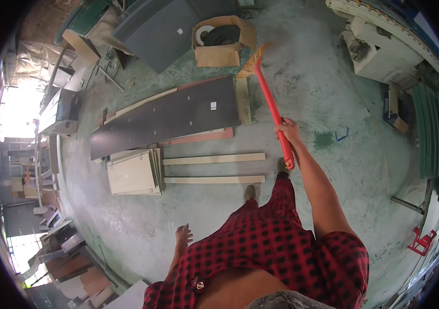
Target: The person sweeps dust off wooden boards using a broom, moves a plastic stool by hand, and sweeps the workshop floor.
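My right hand (pixel 290 130) is wrapped round the red handle of a short broom (pixel 269 95), near the handle's lower end. The broom slants away from me, and its fan of tan bristles (pixel 253 63) is at the far end, beside a cardboard box. Low at my left side hangs my left hand (pixel 183 236), holding nothing, with its fingers apart.
A long dark panel (pixel 173 114) lies on other boards ahead left. Nearer are a stack of cream panels (pixel 134 172) and two pale strips (pixel 214 159). Beyond stands an open cardboard box (pixel 219 55) with rolls inside. Machinery (pixel 379 49) and green sheets (pixel 430 134) line the right.
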A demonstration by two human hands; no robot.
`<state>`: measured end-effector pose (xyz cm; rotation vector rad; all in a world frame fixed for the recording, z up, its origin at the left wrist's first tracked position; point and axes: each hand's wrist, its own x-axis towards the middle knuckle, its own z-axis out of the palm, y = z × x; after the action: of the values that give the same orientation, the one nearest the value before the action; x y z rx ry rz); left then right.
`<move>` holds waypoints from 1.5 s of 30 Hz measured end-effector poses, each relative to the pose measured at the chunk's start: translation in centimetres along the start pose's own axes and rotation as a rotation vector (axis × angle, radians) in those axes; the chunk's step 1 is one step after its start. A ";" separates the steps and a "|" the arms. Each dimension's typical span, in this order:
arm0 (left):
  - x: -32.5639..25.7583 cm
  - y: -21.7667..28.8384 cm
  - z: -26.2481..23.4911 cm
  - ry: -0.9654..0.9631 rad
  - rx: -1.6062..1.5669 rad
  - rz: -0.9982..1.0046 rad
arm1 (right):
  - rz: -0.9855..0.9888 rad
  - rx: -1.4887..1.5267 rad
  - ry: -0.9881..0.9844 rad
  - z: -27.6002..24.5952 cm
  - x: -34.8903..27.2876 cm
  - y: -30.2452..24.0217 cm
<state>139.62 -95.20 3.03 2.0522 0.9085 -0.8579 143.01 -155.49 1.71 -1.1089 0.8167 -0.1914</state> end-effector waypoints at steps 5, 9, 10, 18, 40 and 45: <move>-2.8 -2.9 3.7 -0.072 0.002 -0.060 | 0.092 -0.100 -0.002 0.3 5.9 2.4; -3.7 -2.3 6.3 -0.156 0.160 0.006 | 0.264 -0.231 -0.126 -2.7 5.1 4.3; -3.6 -1.9 6.8 -0.189 0.223 0.097 | 0.290 -0.295 -0.155 -3.3 3.9 4.6; -2.4 8.8 10.0 -0.189 0.160 0.027 | 0.358 -0.341 -0.152 -10.1 -6.8 4.7; -1.4 12.8 11.0 -0.226 0.281 0.103 | 0.370 -0.370 -0.339 -13.4 -16.6 -0.8; -3.0 15.3 13.4 -0.204 0.257 0.132 | 0.412 -0.487 -0.429 -13.9 -12.3 2.6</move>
<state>146.59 -114.52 3.59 2.1635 0.5698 -1.1347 124.44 -157.85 2.83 -1.3411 0.6979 0.6017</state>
